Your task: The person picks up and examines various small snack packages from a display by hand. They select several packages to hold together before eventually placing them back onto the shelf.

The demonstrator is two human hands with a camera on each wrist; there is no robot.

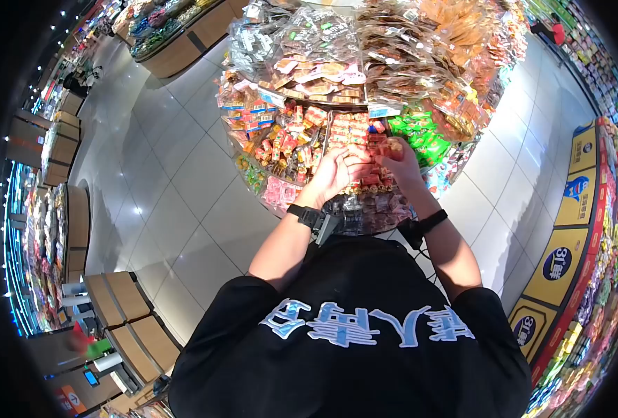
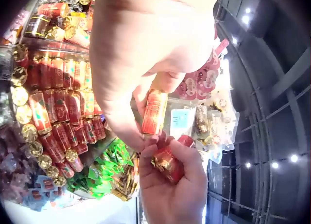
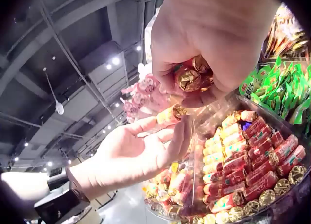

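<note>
Over the candy display, my left hand (image 1: pixel 338 173) is turned palm up and holds one red-and-gold wrapped candy roll (image 2: pixel 155 112) at its fingers. My right hand (image 1: pixel 403 171) is right beside it, fingertips close to the left fingers. Its curled fingers grip several similar rolls (image 3: pixel 188 80), whose twisted gold ends show in the right wrist view. Below both hands, a compartment holds neat stacked rows of the same red rolls (image 3: pixel 238 168). Part of the left hand's grip is hidden behind its own palm in the left wrist view.
Green candy packets (image 1: pixel 420 136) fill the compartment to the right of the rolls. Bagged snacks (image 1: pixel 420 42) hang or lie higher at the back. Clear dividers separate the compartments. Tiled floor (image 1: pixel 183 174) surrounds the round display, with yellow-fronted shelving (image 1: pixel 574 202) off to the right.
</note>
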